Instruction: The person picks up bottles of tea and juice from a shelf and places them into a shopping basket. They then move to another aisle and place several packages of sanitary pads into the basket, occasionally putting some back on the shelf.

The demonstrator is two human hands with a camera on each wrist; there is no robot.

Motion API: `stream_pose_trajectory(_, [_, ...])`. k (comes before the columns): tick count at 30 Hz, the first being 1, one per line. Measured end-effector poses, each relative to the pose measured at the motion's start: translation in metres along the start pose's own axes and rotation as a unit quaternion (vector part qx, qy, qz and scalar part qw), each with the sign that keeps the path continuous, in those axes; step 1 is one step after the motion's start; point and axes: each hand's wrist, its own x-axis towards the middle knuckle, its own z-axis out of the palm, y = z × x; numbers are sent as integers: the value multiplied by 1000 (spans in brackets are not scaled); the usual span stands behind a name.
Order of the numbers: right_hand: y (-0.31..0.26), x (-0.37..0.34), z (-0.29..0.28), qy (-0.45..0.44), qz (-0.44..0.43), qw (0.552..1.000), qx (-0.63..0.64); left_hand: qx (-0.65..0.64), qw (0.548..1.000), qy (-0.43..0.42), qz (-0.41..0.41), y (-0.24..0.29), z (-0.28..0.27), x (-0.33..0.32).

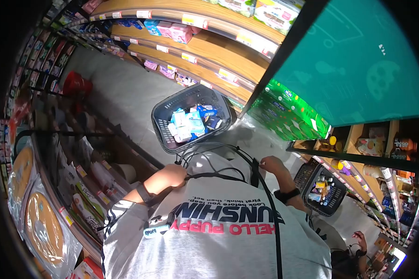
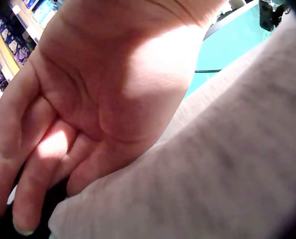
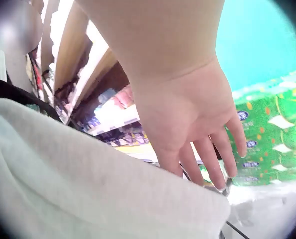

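Note:
My left hand (image 1: 172, 175) is at the left side of my waist, beside the hem of a light grey printed shirt (image 1: 219, 242). In the left wrist view the palm of this hand (image 2: 98, 94) shows, its fingers loosely bent beside the shirt fabric (image 2: 212, 174); nothing shows in its grasp. On the other side, my right hand (image 1: 273, 165) hangs near a dark strap. Its fingers (image 3: 215, 164) are relaxed and nearly straight in the right wrist view, with the palm bare. Ahead on the floor stands a dark shopping basket (image 1: 160, 128) holding several blue and white packets (image 1: 193, 122).
Wooden shelves (image 1: 233, 51) with packs run along the front. Green tissue packs (image 1: 288, 109) are stacked below a teal panel (image 1: 349, 60) at right. Another dark basket (image 1: 333, 207) stands behind right, near another person's hand (image 1: 360, 239). Shelving lines the left; a red bucket (image 1: 77, 84) stands farther off.

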Motion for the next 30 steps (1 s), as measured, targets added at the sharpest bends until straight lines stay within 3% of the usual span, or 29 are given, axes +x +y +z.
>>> stream_pose_trajectory(7, [56,11,112,14,70,960,270,-15,998,59,-14,17,17,-3])
stream_pose_trajectory(10, [82,12,166,-15,162,869,467,9,999,14,-48,33,5,-14])
stream_pose_trajectory(11, [77,7,168,-26,242,821,517,19,998,-9,-61,36,2,-16])
stream_pose_trajectory(15, [61,0,168,12,272,775,571,21,998,11,-61,25,18,-19])
stream_pose_trajectory(20, [40,15,169,19,258,779,571,26,998,42,-35,-1,29,-38])
stream_pose_trajectory(22, [42,30,167,28,256,773,580,41,999,-2,-26,-9,19,-35])
stream_pose_trajectory(23, [38,35,167,39,259,765,588,51,998,-25,-20,-18,17,-37])
stream_pose_trajectory(28, [10,69,162,96,265,760,586,50,997,58,30,-82,9,-39])
stream_pose_trajectory(30, [-12,81,164,107,281,747,592,88,994,44,53,-119,2,-42])
